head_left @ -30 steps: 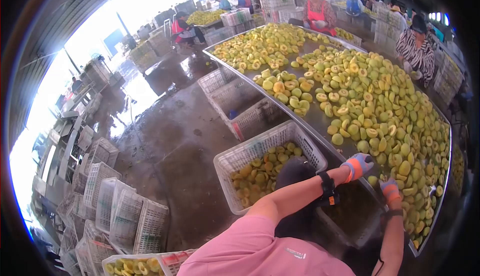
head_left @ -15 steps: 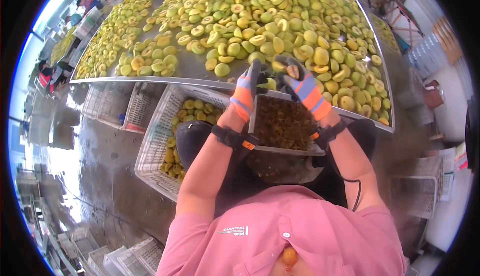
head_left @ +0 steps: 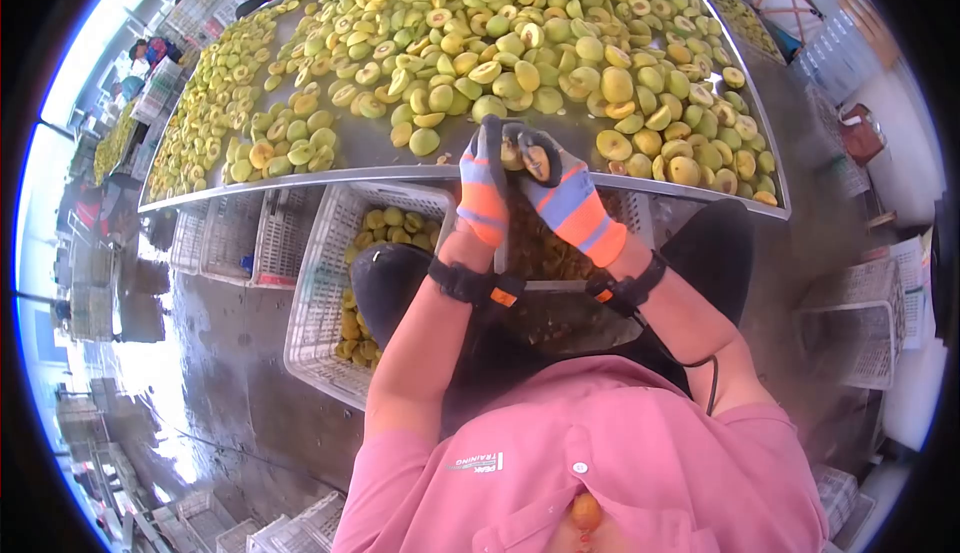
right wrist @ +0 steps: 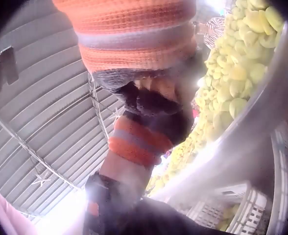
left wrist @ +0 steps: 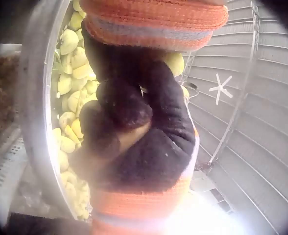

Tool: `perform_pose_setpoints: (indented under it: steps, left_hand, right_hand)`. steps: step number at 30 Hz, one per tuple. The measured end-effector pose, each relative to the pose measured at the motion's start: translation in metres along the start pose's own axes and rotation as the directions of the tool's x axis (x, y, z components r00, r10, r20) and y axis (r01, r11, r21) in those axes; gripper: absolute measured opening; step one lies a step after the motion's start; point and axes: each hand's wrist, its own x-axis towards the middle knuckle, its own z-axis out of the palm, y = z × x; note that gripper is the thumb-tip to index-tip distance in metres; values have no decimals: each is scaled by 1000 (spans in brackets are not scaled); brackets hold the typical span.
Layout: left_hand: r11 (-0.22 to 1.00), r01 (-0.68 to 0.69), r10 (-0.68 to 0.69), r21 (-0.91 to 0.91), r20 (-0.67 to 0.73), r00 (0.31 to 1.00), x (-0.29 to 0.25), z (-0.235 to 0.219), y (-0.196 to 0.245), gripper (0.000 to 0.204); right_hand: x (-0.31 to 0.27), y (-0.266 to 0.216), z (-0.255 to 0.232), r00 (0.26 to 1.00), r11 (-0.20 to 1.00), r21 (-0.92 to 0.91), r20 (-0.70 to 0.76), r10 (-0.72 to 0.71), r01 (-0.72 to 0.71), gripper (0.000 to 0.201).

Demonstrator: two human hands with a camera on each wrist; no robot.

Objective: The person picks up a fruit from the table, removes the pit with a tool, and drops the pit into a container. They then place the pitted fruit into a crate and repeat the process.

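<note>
Over the near edge of the metal table (head_left: 400,171), two gloved hands meet. The left hand (head_left: 483,181) holds a yellow-green fruit (left wrist: 175,63), largely covered by dark glove fingers. Pressed close on its right, the right hand (head_left: 575,198) has its fingers curled round a small tan object (head_left: 538,163). In the left wrist view this tan object (left wrist: 133,137) looks long and narrow between the right hand's fingers; its ends are hidden. Halved and whole fruit (head_left: 500,48) lie heaped beyond both hands.
A white crate (head_left: 310,323) with fruit stands left of the knees. Below the hands, another container (head_left: 640,215) holds brownish scraps. More crates (head_left: 232,233) stand under the table's left part, and a crate (head_left: 850,343) is at the right.
The head view has turned down from the wider hall. Both hands have left the fruit heap and come together at the table's near edge, the right one moving inward over the last half second.
</note>
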Motion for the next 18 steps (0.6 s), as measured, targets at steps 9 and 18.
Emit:
perform_pose_setpoints:
  steps: [9, 18]
  left_hand:
    - [995, -101, 98, -11, -150, 984, -2, 6, 12, 43]
    - [525, -642, 575, 559, 323, 752, -18, 22, 2, 39]
  right_hand:
    - [-7, 11, -4, 975, 921, 343, -49, 216, -186, 31]
    - [-13, -2, -39, 929, 992, -12, 350, 125, -129, 45]
